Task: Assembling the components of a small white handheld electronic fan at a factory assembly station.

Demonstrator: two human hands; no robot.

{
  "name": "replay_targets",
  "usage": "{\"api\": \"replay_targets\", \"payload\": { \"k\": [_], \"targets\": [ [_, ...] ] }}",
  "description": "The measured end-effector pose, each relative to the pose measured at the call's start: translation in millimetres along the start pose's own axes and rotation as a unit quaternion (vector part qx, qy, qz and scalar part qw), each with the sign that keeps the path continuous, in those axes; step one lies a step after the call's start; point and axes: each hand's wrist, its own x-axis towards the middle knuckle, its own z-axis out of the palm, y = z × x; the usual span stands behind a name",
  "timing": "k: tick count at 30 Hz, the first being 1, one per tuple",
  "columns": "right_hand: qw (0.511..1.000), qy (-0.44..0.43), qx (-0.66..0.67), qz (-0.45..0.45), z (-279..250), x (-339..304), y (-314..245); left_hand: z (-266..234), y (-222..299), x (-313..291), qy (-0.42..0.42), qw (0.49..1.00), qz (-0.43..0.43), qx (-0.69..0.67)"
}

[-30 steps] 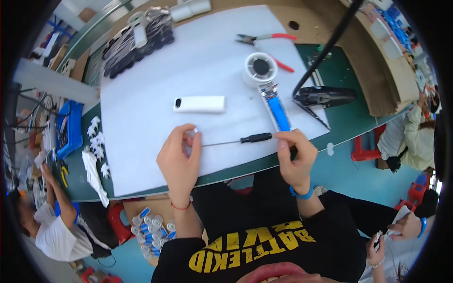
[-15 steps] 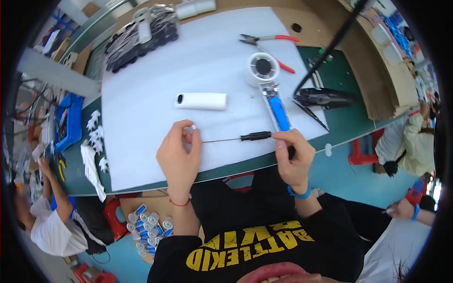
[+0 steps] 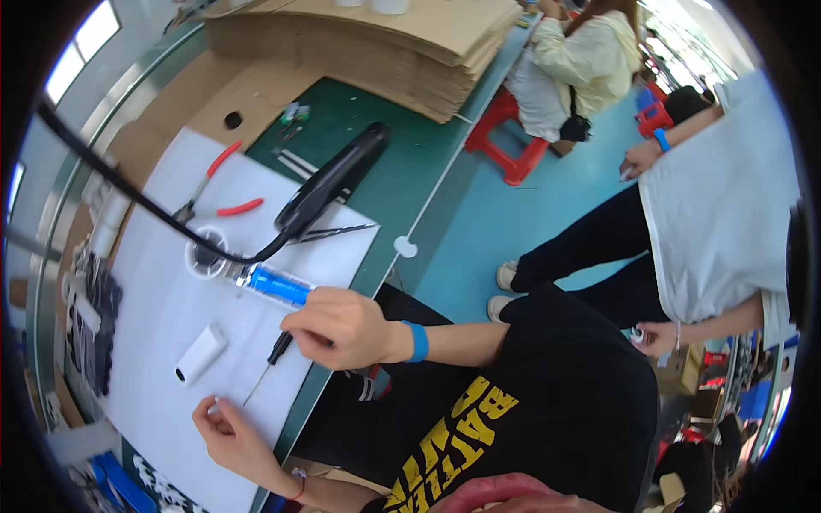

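Observation:
My right hand [image 3: 338, 329], with a blue wristband, has curled fingers at the butt of a black-handled screwdriver [image 3: 279, 347]. Whether they grip it is hidden. The screwdriver's thin shaft points at my left hand [image 3: 233, 438], whose fingers are bent in, with a tiny whitish spot at the tips that I cannot identify. A white oblong casing [image 3: 202, 353] lies on the white sheet beyond my left hand. Past my right hand lies an opened white handheld device with a round ring head [image 3: 205, 254] and a blue cylinder [image 3: 278, 284] in its handle, partly covered by that hand.
Red-handled cutting pliers [image 3: 205, 184] and a black tool on a cable [image 3: 329, 184] lie beyond the device; the cable crosses overhead. Stacked cardboard [image 3: 368, 51] stands farther back. Black parts in plastic [image 3: 94, 316] are at the left. A person in white [image 3: 718, 197] stands close on the right.
My view has swung to the right and tilted, bringing the standing person into sight. Both hands stay close to the screwdriver, which keeps about the same place beside the white casing.

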Motion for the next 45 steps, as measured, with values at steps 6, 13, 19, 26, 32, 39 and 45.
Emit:
{"api": "replay_targets", "payload": {
  "k": [6,13,19,26,32,39,45],
  "targets": [
    [0.999,0.034,-0.007,-0.004,5.1,-5.4,-2.3,-6.3,-14.1,0.3,-0.031,0.999,0.003,-0.009],
    [0.999,0.034,-0.025,-0.002,7.1,-7.7,-3.2,-4.5,-21.6,2.0,-0.03,0.999,0.02,-0.012],
    [0.999,0.023,-0.02,-0.009,5.0,-4.1,-0.3,-8.5,-26.0,9.8,-0.075,0.997,0.021,-0.028],
    [0.998,0.035,-0.045,0.01,6.7,-5.0,-5.2,-18.1,9.1,3.2,-0.084,0.99,-0.034,-0.103],
    [0.998,0.009,-0.051,0.029,9.7,-12.7,-8.2,-18.0,-17.8,4.4,-0.096,0.984,-0.052,-0.144],
    [0.999,0.012,-0.04,0.031,18.7,-14.4,-7.4,-33.9,0.3,-0.6,-0.088,0.994,0.009,-0.066],
    [0.997,0.035,-0.058,0.036,9.3,-11.1,-6.1,-19.5,-28.0,8.5,-0.112,0.986,-0.016,-0.119]
  ]
}}
